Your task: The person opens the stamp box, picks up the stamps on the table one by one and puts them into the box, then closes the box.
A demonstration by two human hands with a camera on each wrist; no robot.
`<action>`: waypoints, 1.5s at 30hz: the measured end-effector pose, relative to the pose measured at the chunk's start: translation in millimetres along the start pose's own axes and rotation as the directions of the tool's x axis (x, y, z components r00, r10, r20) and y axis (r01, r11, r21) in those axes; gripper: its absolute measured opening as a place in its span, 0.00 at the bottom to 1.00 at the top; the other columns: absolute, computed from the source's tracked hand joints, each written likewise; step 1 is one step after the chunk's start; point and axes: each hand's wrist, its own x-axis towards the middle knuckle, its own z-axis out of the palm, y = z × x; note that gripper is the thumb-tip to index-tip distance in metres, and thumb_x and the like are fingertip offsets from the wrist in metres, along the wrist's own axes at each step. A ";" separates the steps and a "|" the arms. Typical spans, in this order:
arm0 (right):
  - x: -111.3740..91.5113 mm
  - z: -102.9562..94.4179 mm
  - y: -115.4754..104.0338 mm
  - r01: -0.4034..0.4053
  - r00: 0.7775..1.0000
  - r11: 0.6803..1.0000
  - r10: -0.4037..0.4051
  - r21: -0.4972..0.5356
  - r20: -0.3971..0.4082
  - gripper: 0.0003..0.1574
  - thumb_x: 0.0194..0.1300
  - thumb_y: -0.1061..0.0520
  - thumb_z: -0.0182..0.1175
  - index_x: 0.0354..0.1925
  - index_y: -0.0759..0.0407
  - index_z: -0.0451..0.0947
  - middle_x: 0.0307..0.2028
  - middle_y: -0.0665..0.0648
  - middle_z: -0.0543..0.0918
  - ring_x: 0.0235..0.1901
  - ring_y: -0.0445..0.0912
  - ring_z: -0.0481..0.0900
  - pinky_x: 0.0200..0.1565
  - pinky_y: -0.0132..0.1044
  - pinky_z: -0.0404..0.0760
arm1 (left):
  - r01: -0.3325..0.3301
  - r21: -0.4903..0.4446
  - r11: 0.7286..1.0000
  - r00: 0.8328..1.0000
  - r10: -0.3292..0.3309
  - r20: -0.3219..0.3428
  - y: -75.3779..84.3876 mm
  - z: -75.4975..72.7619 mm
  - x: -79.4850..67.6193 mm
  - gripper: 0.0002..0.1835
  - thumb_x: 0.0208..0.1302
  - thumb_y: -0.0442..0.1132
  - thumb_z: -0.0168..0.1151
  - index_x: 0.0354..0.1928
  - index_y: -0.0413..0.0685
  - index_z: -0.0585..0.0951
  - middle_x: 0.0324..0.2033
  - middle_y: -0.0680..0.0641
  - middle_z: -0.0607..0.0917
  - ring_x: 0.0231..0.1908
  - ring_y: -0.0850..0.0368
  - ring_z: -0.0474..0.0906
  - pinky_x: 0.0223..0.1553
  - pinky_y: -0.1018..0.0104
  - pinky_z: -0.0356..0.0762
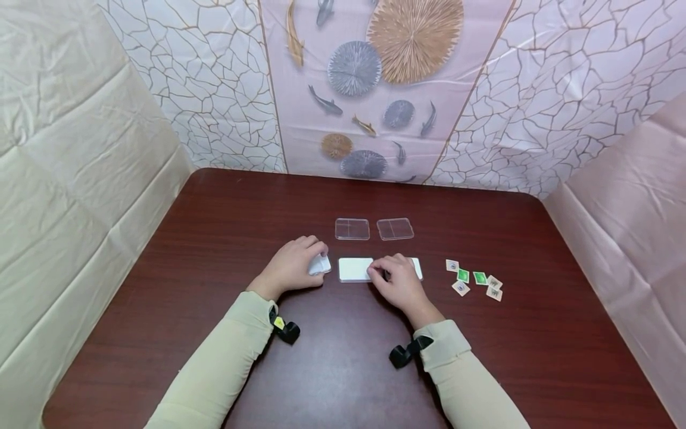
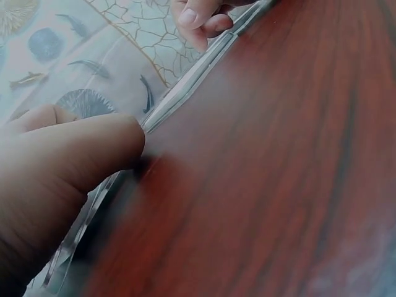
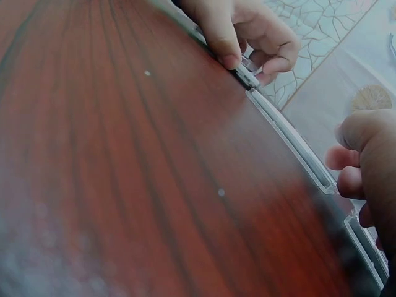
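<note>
A small flat clear plastic case with a white inside lies at the left end of a row. My left hand grips it, thumb at the near edge and fingers over the far side. Beside it in the row is a second white case, its edge showing in the right wrist view. My right hand, fingers loosely bent, hovers between this one and a third white case, partly hidden under the hand. Nothing shows in its fingers.
Two clear lids lie behind the row. To the right are several small square picture tiles, some green. The brown table meets a patterned cloth wall at the back.
</note>
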 end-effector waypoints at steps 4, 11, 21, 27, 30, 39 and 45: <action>0.2 1.1 -1.5 -0.006 1.000 1.000 0.006 0.008 -0.003 0.05 0.65 0.54 0.65 0.33 0.52 0.86 0.31 0.49 0.86 0.34 0.48 0.74 0.43 0.49 0.70 | 0.007 -0.019 1.000 0.999 -0.007 0.031 -0.8 -2.6 -2.0 0.24 0.49 0.48 0.68 0.52 0.58 0.79 0.48 0.57 0.79 0.43 0.57 0.71 0.46 0.58 0.70; 4.7 2.0 -5.2 0.031 0.999 0.999 -0.031 0.022 -0.027 0.05 0.65 0.54 0.65 0.37 0.53 0.86 0.28 0.47 0.81 0.33 0.47 0.72 0.42 0.48 0.68 | 0.035 -0.038 0.999 0.999 -0.034 0.023 -6.5 -8.7 -11.7 0.35 0.53 0.56 0.70 0.65 0.58 0.75 0.57 0.53 0.77 0.54 0.52 0.71 0.56 0.52 0.67; 22.2 21.7 -29.1 0.138 0.987 0.990 -0.136 -0.008 0.090 0.27 0.65 0.46 0.66 0.58 0.56 0.79 0.51 0.55 0.84 0.53 0.55 0.76 0.59 0.57 0.67 | 0.138 -0.028 0.990 0.990 -0.139 -0.019 -29.9 -15.8 -45.4 0.40 0.48 0.63 0.73 0.60 0.50 0.76 0.50 0.51 0.77 0.49 0.51 0.69 0.55 0.50 0.66; 34.1 39.6 -51.4 0.207 0.959 0.977 -0.191 -0.058 0.210 0.39 0.64 0.42 0.68 0.67 0.57 0.72 0.60 0.56 0.79 0.62 0.55 0.72 0.66 0.58 0.62 | 0.104 -0.020 0.994 0.992 -0.105 -0.065 -29.1 -14.2 -47.3 0.31 0.50 0.60 0.73 0.52 0.50 0.82 0.43 0.52 0.78 0.45 0.52 0.71 0.50 0.51 0.68; 39.4 45.1 -58.0 0.224 0.951 0.969 -0.194 -0.101 0.240 0.45 0.64 0.40 0.68 0.71 0.57 0.67 0.63 0.56 0.76 0.65 0.54 0.69 0.68 0.56 0.60 | 0.080 -0.014 0.997 0.992 -0.081 -0.102 -28.6 -14.5 -45.2 0.30 0.49 0.58 0.73 0.52 0.49 0.82 0.43 0.52 0.79 0.44 0.52 0.72 0.49 0.52 0.69; 41.0 48.1 -66.2 0.224 0.973 0.969 -0.216 -0.106 0.085 0.47 0.64 0.44 0.66 0.74 0.59 0.62 0.64 0.61 0.73 0.64 0.57 0.69 0.68 0.57 0.61 | 0.117 -0.072 0.991 0.974 -0.128 -0.186 -40.7 -14.4 -34.2 0.30 0.52 0.55 0.71 0.56 0.49 0.82 0.47 0.48 0.78 0.46 0.50 0.70 0.50 0.49 0.68; 35.6 46.6 -68.6 0.267 0.964 0.962 -0.266 -0.064 0.028 0.31 0.63 0.50 0.66 0.62 0.55 0.76 0.55 0.57 0.79 0.57 0.56 0.73 0.65 0.57 0.65 | 0.221 -0.152 0.963 0.962 -0.241 -0.127 -58.2 -14.3 -10.3 0.31 0.58 0.55 0.69 0.62 0.47 0.80 0.53 0.45 0.77 0.53 0.45 0.69 0.55 0.47 0.65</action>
